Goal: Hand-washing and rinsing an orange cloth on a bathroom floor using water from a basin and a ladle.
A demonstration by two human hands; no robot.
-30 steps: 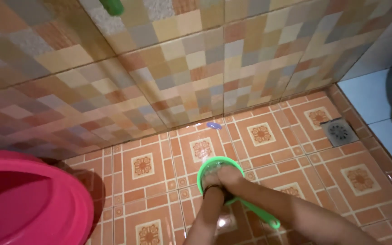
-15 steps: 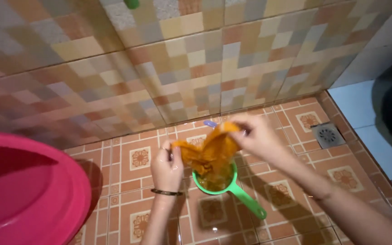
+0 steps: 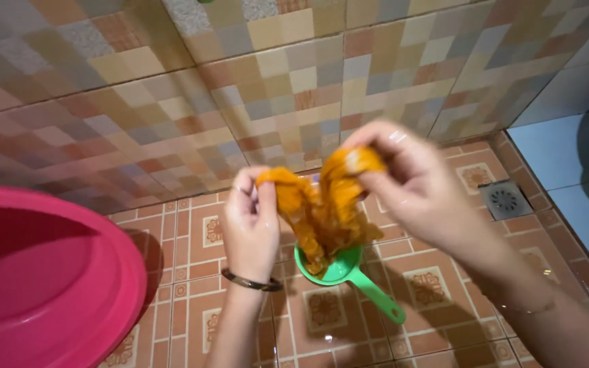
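Note:
A wet orange cloth (image 3: pixel 322 204) hangs stretched between my two hands, above a green plastic dipper (image 3: pixel 349 272) that lies on the tiled floor with its handle pointing toward the lower right. My left hand (image 3: pixel 252 221), with a dark bracelet at the wrist, pinches the cloth's left end. My right hand (image 3: pixel 410 184) grips the cloth's right end a little higher. The lower folds of the cloth dangle into the dipper's bowl.
A big pink plastic basin (image 3: pixel 42 286) fills the lower left. A metal floor drain (image 3: pixel 506 199) sits at the right near a pale blue tiled edge (image 3: pixel 567 157). The multicoloured mosaic wall (image 3: pixel 240 88) rises just behind the hands.
One second ago both hands pressed down inside the dipper. They have since lifted the orange cloth out and raised it higher, pulling its ends apart.

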